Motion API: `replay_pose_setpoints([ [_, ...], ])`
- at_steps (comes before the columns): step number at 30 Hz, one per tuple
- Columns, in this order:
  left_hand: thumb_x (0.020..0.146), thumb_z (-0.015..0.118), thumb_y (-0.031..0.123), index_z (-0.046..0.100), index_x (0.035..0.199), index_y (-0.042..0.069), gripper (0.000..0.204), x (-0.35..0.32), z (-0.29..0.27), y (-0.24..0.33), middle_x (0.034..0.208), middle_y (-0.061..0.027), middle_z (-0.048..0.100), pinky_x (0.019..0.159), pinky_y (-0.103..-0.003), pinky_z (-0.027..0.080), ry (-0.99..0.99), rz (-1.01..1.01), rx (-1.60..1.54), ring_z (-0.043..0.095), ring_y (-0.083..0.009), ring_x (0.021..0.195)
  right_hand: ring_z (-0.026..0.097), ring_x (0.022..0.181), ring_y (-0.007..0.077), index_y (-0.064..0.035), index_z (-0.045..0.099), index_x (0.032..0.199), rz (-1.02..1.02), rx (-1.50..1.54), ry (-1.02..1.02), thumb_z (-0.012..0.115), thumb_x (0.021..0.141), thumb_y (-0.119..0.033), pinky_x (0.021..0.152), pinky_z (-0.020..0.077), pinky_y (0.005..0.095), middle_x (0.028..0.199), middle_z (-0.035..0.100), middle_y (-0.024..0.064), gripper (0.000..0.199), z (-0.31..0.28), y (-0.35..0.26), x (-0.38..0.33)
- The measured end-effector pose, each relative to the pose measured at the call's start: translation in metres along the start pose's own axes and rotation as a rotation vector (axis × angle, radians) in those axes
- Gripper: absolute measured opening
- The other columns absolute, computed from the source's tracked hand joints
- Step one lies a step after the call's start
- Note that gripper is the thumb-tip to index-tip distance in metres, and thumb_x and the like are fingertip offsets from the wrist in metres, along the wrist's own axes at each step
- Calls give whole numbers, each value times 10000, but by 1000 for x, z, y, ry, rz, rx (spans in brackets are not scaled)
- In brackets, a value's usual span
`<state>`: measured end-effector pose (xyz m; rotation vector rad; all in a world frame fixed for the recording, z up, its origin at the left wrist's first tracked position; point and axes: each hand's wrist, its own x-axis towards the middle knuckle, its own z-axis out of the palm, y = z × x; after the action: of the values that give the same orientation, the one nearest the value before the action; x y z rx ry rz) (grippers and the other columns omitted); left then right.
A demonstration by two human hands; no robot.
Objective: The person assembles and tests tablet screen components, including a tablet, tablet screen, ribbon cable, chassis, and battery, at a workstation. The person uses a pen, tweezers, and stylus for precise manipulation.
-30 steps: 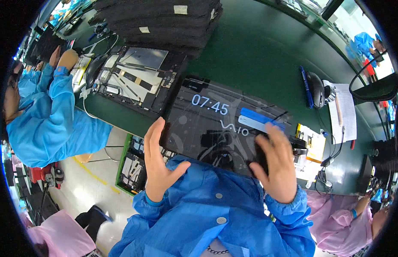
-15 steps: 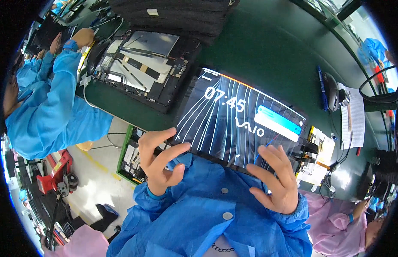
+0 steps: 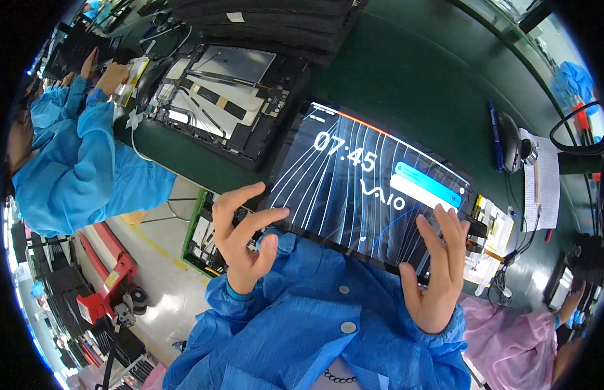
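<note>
The lit tablet [image 3: 344, 192] lies at the near side of the table [image 3: 406, 71], close to the wearer's blue jacket [image 3: 302, 299]. The left hand [image 3: 238, 250] is half open and loosely curled, two fingertips at the tablet's left end, the thumb clear of it. The right hand [image 3: 440, 286] is open, fingers spread over the right end; whether they press the glass cannot be told. Neither hand grips anything.

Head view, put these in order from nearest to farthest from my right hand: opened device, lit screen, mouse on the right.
1. Lit screen, at your right hand's fingertips.
2. Mouse, beyond the hand, to its right.
3. Opened device, across on the left.
</note>
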<state>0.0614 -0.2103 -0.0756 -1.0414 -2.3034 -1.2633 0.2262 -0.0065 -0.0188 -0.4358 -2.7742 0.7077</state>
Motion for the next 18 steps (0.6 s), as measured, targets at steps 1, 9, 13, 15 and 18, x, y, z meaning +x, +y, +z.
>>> replay_pose_setpoints([
  [1, 809, 545, 315, 717, 856, 94, 284, 1, 0, 1, 1096, -144, 591, 802, -359, 377, 0, -1, 2, 525, -262, 918, 318, 1318, 371, -45, 539, 1227, -6, -20, 15, 697, 717, -125, 1084, 211, 529, 1358, 419, 174, 540, -4, 0, -4],
  [9, 802, 547, 323, 718, 864, 86, 299, 0, 1, 7, 1103, -151, 584, 829, -386, 381, 4, -30, -32, 518, -282, 942, 310, 1327, 345, -128, 596, 1172, -163, 93, -221, 666, 741, -102, 1086, 209, 532, 1391, 401, 130, 438, 4, 1, 23],
  [13, 808, 542, 331, 716, 873, 81, 311, 1, 1, 6, 1109, -159, 582, 828, -380, 386, 17, -66, -43, 520, -281, 951, 323, 1301, 393, 8, 534, 1188, 45, -151, 56, 637, 775, -116, 1079, 260, 481, 1380, 370, 198, 444, 12, 0, 36],
  [15, 810, 541, 334, 715, 875, 79, 316, 1, 0, 5, 1110, -161, 582, 827, -377, 387, 24, -67, -45, 522, -280, 950, 308, 1306, 397, 53, 470, 1234, 85, -230, 93, 624, 787, -118, 1077, 274, 456, 1392, 336, 221, 503, 15, -1, 42],
  [18, 810, 542, 333, 716, 879, 85, 311, 0, -3, 1, 1111, -162, 582, 829, -379, 385, 6, -70, -46, 522, -277, 948, 289, 1311, 403, 20, 353, 1343, 112, -224, 123, 615, 793, -133, 1074, 273, 457, 1410, 301, 221, 628, 15, -5, 42],
])
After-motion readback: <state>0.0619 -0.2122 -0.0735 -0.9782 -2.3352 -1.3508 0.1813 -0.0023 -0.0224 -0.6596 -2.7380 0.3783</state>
